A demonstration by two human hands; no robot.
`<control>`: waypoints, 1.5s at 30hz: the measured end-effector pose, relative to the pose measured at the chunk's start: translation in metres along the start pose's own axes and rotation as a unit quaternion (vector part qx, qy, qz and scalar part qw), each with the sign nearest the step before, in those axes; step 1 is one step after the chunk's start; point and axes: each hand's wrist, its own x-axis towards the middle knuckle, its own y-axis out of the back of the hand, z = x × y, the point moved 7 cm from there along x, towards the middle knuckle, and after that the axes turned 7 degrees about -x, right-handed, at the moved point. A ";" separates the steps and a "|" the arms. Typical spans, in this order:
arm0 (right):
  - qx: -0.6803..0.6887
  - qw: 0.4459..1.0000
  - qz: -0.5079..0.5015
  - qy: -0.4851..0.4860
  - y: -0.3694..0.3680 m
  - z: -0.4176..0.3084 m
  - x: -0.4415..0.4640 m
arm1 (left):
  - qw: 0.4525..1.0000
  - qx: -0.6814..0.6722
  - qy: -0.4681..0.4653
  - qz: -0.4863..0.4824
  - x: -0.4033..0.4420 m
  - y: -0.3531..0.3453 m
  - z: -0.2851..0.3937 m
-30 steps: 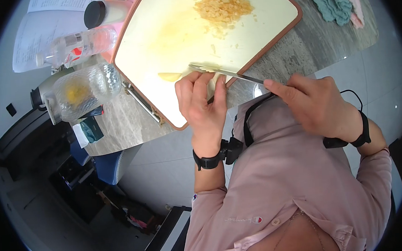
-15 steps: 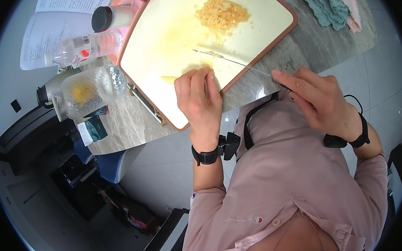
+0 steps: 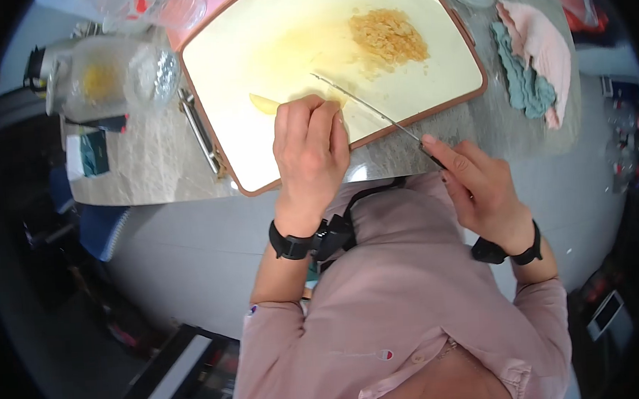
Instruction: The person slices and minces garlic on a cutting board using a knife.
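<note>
A white cutting board [image 3: 267, 56] with a brown rim lies on the grey table. My left hand [image 3: 310, 145] rests on its near part, fingers curled over a pale yellow piece that is mostly hidden. My right hand [image 3: 480, 190] grips the dark handle of a knife [image 3: 372, 108]. The blade points up and left across the board, just right of my left fingertips, with small bits on it near the tip. Left of my left hand sits a pale yellow wedge [image 3: 263, 103]. Farther back on the board is a pile of chopped yellowish pieces [image 3: 388, 37].
A textured clear jug [image 3: 111, 75] stands at the left, with a plastic bottle [image 3: 150, 6] behind it. A metal tool [image 3: 198, 130] lies beside the board's left edge. Pink [image 3: 549, 61] and green cloths [image 3: 520, 77] lie at the right. A small dark green box [image 3: 94, 153] sits at the left edge.
The view has turned and shifted, bringing more of the right side into sight. The knife has come away from the piece at my left fingertips, and my left fingers have curled down over it.
</note>
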 end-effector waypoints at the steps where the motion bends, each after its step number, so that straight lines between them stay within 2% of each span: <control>1: -0.014 1.000 -0.009 -0.003 -0.003 0.000 0.000 | 1.000 -0.003 0.003 0.007 -0.001 0.001 -0.001; 7: -0.036 0.998 -0.043 -0.028 -0.007 -0.003 0.004 | 0.999 -0.030 0.011 0.037 -0.002 0.002 -0.004; 15: -0.005 0.999 -0.024 -0.043 0.001 -0.009 0.004 | 0.998 -0.041 0.022 0.037 -0.006 0.002 -0.009; 24: -0.071 0.995 -0.054 -0.037 -0.006 -0.017 0.006 | 0.997 -0.065 0.015 0.028 -0.009 -0.001 -0.011; 30: -0.033 0.999 -0.002 -0.033 -0.008 -0.010 0.004 | 0.996 -0.069 0.023 0.046 -0.007 0.003 -0.011; 39: -0.095 0.994 -0.049 -0.025 -0.007 -0.024 0.002 | 0.997 -0.070 0.009 0.034 -0.008 0.000 -0.011; 45: -0.046 0.998 -0.033 -0.024 -0.016 -0.013 0.010 | 0.996 -0.077 0.015 0.029 -0.008 0.001 -0.012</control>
